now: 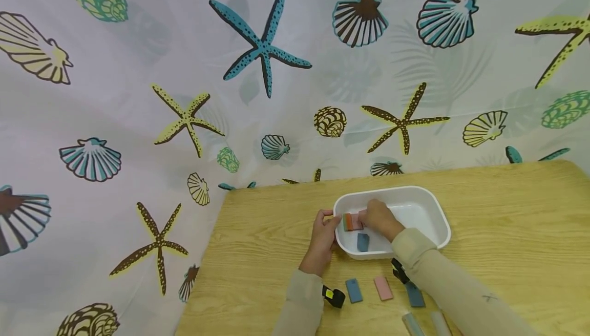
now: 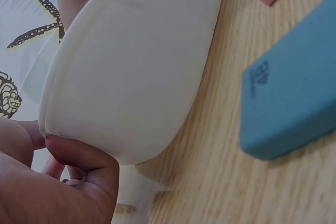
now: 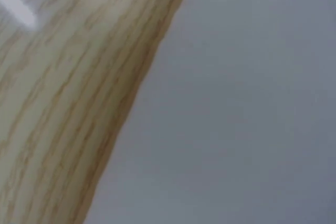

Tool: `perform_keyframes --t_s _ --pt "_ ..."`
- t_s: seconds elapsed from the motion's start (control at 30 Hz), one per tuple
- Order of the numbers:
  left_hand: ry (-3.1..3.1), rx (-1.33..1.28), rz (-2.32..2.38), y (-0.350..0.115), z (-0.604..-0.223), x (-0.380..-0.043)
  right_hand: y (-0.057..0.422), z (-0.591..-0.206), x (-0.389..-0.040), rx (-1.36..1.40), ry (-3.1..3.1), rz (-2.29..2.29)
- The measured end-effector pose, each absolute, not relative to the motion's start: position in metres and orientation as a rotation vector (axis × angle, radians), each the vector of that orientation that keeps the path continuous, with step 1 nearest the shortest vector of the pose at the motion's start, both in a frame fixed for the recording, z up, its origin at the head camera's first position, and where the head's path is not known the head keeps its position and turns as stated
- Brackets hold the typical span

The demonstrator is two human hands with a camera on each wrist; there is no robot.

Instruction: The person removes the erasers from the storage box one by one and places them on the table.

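A white plastic basin sits on the wooden table. My left hand pinches its left rim, the thumb against the wall in the left wrist view. My right hand reaches down inside, fingertips on a pink eraser at the end of a row. That row, along the basin's left side, also has a green eraser, an orange eraser and another pink eraser. A blue eraser lies apart near the front wall. The right wrist view shows mostly the basin's outer wall.
In front of the basin lie a blue eraser printed 4B, a pink eraser and another blue eraser. Two long pale pieces are nearer the front, partly cut off. A patterned curtain hangs behind the table.
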State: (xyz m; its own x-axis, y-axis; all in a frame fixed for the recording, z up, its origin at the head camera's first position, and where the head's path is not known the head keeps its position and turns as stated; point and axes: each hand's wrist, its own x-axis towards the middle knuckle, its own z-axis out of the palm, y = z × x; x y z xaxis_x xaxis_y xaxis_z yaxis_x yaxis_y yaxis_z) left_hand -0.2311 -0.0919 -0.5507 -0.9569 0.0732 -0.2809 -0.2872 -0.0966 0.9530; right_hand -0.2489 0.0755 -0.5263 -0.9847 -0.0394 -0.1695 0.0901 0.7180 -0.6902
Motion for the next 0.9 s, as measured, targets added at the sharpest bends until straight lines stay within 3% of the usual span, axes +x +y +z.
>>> perform_keyframes --t_s 0.37,0.9 --pt "1.93 -0.233 2.149 -0.092 -0.55 -0.231 0.068 -0.529 -0.251 0.052 2.866 -0.932" --pt "1.941 -0.237 2.142 -0.09 -0.551 -0.232 0.09 -0.525 -0.243 -0.068 2.785 -1.103"
